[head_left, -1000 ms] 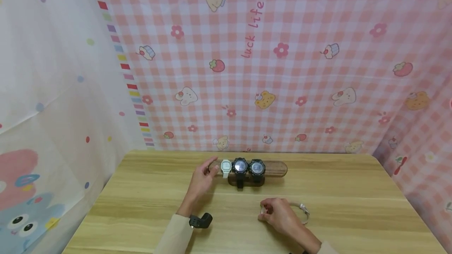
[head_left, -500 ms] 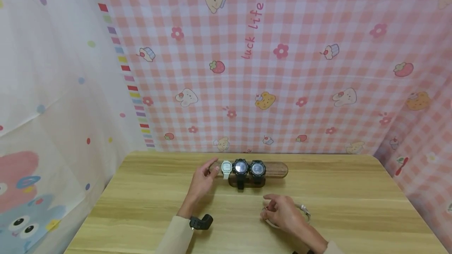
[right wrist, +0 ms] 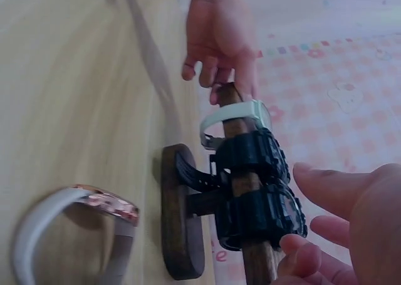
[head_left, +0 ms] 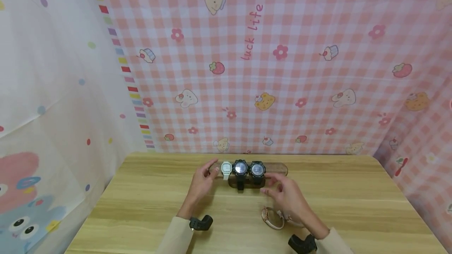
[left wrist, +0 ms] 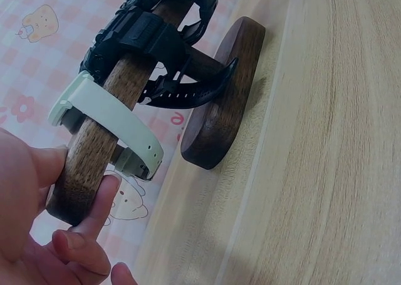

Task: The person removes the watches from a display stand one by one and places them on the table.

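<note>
A dark wooden watch stand (left wrist: 233, 100) carries a pale green watch (head_left: 226, 167) and two black watches, the middle black watch (head_left: 241, 167) and the right-hand black watch (head_left: 257, 169). My left hand (head_left: 203, 179) pinches the bar's left end between thumb and fingers, beside the pale green watch. My right hand (head_left: 286, 193) is at the bar's right part, thumb and fingers apart around nothing, fingertips close to the right-hand black watch. On the table in front lies a rose-gold watch (right wrist: 113, 207) with a whitish strap. A second light-strapped watch (head_left: 294, 222) is partly hidden under my right forearm.
The wooden table (head_left: 141, 203) runs back to a pink checked cloth (head_left: 303, 120) hung behind it. A white printed cloth (head_left: 63, 101) hangs at the left. Black wrist cameras are strapped to both wrists.
My right hand has let go of the rose-gold watch on the table and moved forward to the stand's right side. My left hand keeps its grip on the bar end.
</note>
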